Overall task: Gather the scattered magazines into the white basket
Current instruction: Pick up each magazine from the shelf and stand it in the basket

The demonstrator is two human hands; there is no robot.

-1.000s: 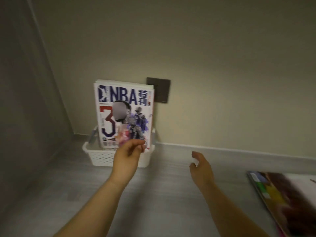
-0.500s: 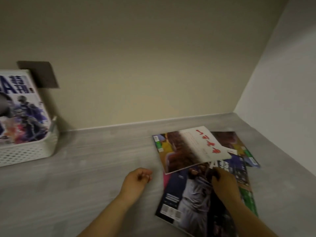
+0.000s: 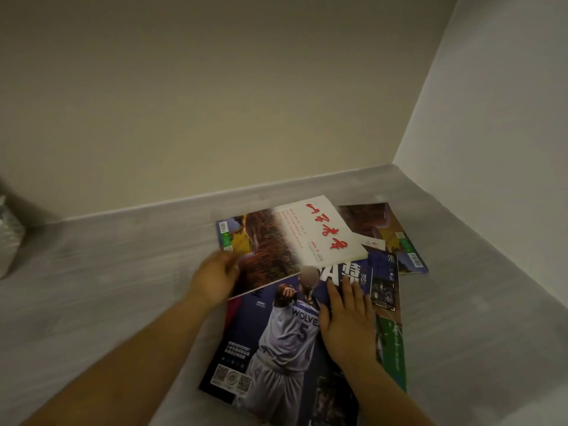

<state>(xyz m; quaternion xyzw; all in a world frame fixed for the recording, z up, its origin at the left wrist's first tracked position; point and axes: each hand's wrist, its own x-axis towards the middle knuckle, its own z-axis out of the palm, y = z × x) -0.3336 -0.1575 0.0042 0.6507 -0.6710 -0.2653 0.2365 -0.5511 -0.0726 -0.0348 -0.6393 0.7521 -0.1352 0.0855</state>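
From the head camera we see a loose pile of magazines on the grey surface [image 3: 107, 287], in a corner where two walls meet. The left hand [image 3: 215, 279] curls round the left edge of the brown-and-yellow magazine [image 3: 264, 256], whose near edge looks slightly raised off the pile. A white booklet [image 3: 319, 232] with red characters lies across it. The right hand [image 3: 347, 321] lies flat, fingers straight, pressing on the Wolves magazine [image 3: 285, 333] (a player in jersey 5 fills its cover). A green-edged magazine [image 3: 390, 342] pokes out beneath that one, and a far magazine [image 3: 396, 235] lies behind, partly covered. The white basket [image 3: 9, 241] is a blur at the left edge, well apart from the pile.
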